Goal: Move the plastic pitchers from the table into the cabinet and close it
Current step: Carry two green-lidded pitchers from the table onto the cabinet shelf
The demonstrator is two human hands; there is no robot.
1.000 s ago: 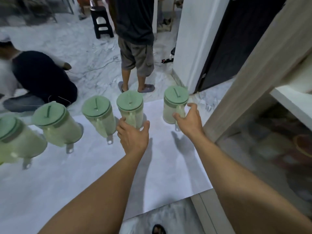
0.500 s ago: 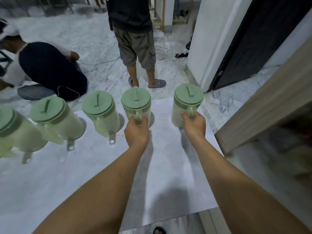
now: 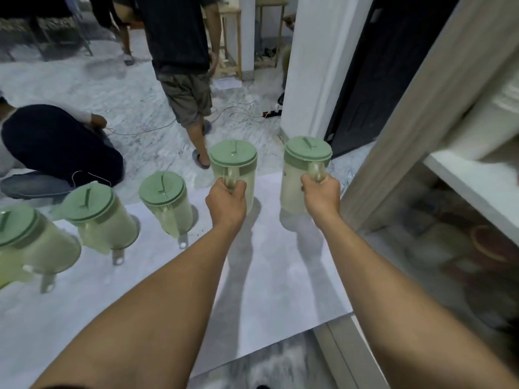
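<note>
Several pale plastic pitchers with green lids stand in a row on the white table [image 3: 280,276]. My left hand [image 3: 226,199] is shut on the handle of one pitcher [image 3: 234,164]. My right hand [image 3: 321,195] is shut on the handle of the rightmost pitcher [image 3: 304,161]. Both held pitchers are upright and lifted a little above the table. Three more pitchers stay on the table to the left: one [image 3: 165,202] beside my left hand, another [image 3: 97,217] further left, and one [image 3: 25,242] at the edge. The open cabinet [image 3: 466,178] is on the right, its wooden door [image 3: 421,108] swung out.
A standing person [image 3: 182,66] in dark shirt and shorts is just beyond the table. Another person [image 3: 56,147] crouches on the marble floor at left. Blurred dishes [image 3: 477,248] lie on the cabinet's lower level under a white shelf. A white pillar [image 3: 314,66] stands behind.
Both hands closed around the pitcher handles and raised the two pitchers off the table. The view tilted up and turned right, showing the cabinet shelf again.
</note>
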